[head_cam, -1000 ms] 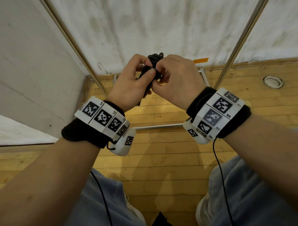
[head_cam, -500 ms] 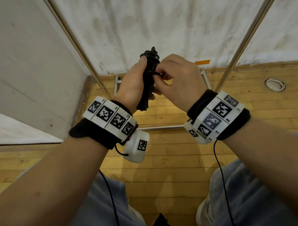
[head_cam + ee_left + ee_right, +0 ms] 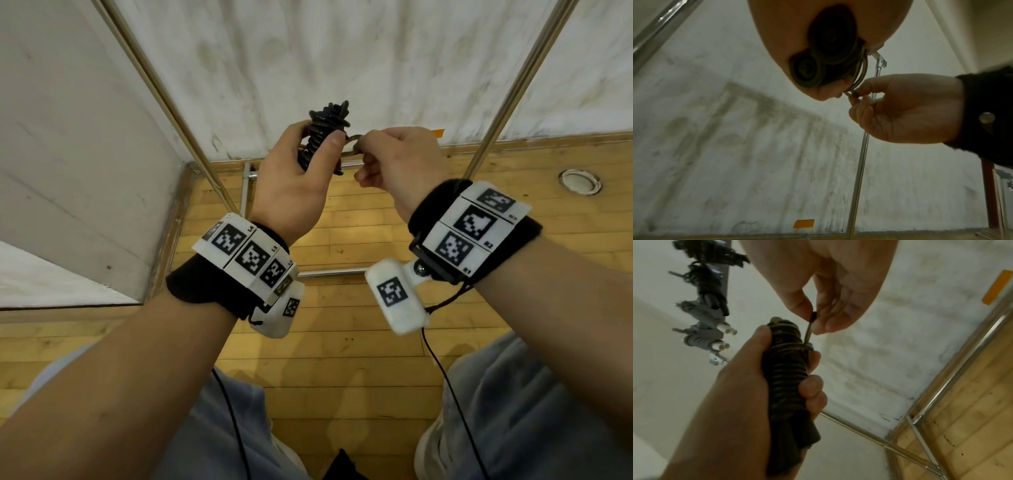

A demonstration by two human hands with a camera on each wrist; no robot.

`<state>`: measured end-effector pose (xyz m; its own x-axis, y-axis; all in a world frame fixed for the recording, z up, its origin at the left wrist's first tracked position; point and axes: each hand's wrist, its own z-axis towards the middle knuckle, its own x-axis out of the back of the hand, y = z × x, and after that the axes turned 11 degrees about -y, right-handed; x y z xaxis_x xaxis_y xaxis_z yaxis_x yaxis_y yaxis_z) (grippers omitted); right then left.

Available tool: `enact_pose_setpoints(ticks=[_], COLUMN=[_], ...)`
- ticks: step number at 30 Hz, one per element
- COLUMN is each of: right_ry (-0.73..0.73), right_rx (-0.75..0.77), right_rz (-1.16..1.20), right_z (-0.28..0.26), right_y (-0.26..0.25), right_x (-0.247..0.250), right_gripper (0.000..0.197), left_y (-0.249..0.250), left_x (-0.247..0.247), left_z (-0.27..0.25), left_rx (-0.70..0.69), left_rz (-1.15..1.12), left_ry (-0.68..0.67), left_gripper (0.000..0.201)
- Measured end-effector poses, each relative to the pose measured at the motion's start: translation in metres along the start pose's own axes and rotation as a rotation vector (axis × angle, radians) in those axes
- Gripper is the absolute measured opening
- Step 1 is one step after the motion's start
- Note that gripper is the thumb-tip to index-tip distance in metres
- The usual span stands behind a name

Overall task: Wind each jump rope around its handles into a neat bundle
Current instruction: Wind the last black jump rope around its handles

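A black jump rope bundle stands upright at chest height, its cord wound in tight coils round the two handles. My left hand grips the bundle round its middle, thumb along one side. My right hand pinches the short loose cord end just beside the bundle's upper coils. From below, the left wrist view shows the two round handle butts and the right hand's fingertips on the cord loop.
Several wound rope bundles, black and grey with white handle tips, hang on a rack at the upper left of the right wrist view. Slanting metal poles frame a white wall. An orange tape strip marks the wall above the wooden floor.
My left hand has turned the bundle upright and shifted its grip round the middle. My right hand has drawn away to the right, pulling the cord end out from the coils.
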<state>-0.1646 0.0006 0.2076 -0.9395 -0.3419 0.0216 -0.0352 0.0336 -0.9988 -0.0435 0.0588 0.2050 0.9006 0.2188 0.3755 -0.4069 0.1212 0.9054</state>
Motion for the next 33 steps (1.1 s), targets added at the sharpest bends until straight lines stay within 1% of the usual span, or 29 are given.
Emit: enact_pose_setpoints(ticks=[3,6,8,10,11,13,14,17,20,25,27,31,33], right_ry=[0.0,-0.092,-0.148,-0.174,-0.183,-0.179,-0.165,-0.104,-0.054,0.002,-0.028,-0.105,-0.122], right_rx=[-0.011,-0.052,-0.062,-0.044,-0.031,-0.024,-0.038,-0.077,-0.086,-0.091,-0.072,0.004,0.042], right_rz=[0.035,0.098,0.059,-0.002,-0.024,-0.049,-0.044,-0.001,0.019,0.028,-0.005,-0.005,0.022], right_z=[0.001,-0.001,-0.003,-0.004,-0.004,-0.003,-0.002,0.002,0.007,0.012,0.011,0.005,0.002], right_y=[0.004,0.008,0.009,0.01,0.011,0.011,0.012,0.013,0.014,0.015,0.015,0.013,0.01], right_x=[0.0,-0.007,-0.011,-0.013,-0.014,-0.015,-0.016,-0.012,-0.007,-0.002,-0.002,-0.002,-0.003], right_gripper=[0.018,0.014,0.015,0.018,0.021,0.024,0.024,0.024,0.024,0.023,0.023,0.02,0.018], left_y=[0.0,-0.006,-0.009,-0.009,-0.009,-0.006,-0.004,-0.002,-0.002,-0.003,-0.003,-0.005,-0.004], left_x=[-0.001,-0.001,0.001,0.0,-0.002,-0.005,-0.006,-0.007,-0.007,-0.004,0.001,0.006,0.003], left_z=[0.0,0.002,0.002,0.001,0.0,0.001,0.002,0.005,0.006,0.005,0.005,0.004,0.004], left_rx=[0.026,0.092,0.149,0.198,0.201,0.173,0.164,0.163,0.156,0.141,0.142,0.128,0.138], left_rz=[-0.013,-0.043,-0.079,-0.195,-0.227,-0.21,-0.198,-0.211,-0.202,-0.192,-0.216,-0.296,-0.263], left_ry=[0.011,-0.04,-0.101,-0.121,-0.087,0.014,0.037,0.033,0.055,0.049,0.033,-0.095,-0.084], left_gripper=[0.014,0.016,0.014,0.014,0.016,0.021,0.022,0.02,0.026,0.025,0.021,0.018,0.015])
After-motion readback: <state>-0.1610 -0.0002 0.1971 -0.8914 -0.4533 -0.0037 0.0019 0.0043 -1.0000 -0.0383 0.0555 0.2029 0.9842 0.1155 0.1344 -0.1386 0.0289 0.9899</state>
